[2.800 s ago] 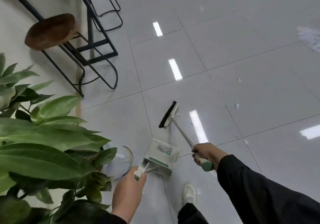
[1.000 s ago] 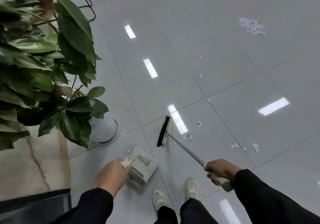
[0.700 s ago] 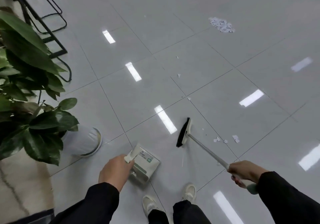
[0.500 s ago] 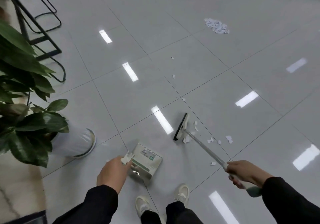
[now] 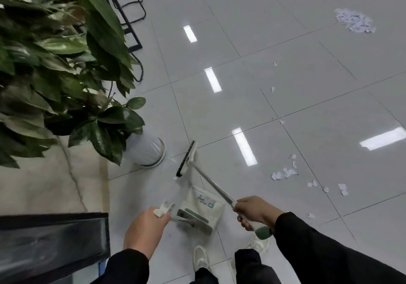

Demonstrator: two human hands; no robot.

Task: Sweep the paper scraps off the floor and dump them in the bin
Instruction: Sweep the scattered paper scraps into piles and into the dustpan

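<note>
The person is standing on the glossy grey tiled floor [image 5: 307, 99], looking down at both hands. The left hand [image 5: 146, 228] is curling its fingers round the white handle of the dustpan [image 5: 201, 209], which is hanging tilted just in front of the white shoes [image 5: 201, 258]. The right hand [image 5: 256, 212] is gripping the broom [image 5: 206, 178] near the green end of its handle, fingers wrapped round the shaft. The shaft is crossing over the dustpan's upper corner, and the dark bristled head is sitting low toward the floor just beside the white pot of the potted plant [image 5: 147, 152]; I cannot tell whether the bristles are touching the tiles. One tiny white bit is lying right by the bristles.

The scattered paper scraps [image 5: 285, 172] are lying to the right of the broom, well apart from its head, strung out across two tiles. A few single bits are dotting the tile lines further away. A larger paper pile [image 5: 354, 23] is sitting far off near the upper right corner of the floor. A black bin liner [image 5: 50, 244] is showing at the lower left edge, close to the left sleeve. Black metal stool legs [image 5: 129, 17] are standing behind the plant's leaves.
</note>
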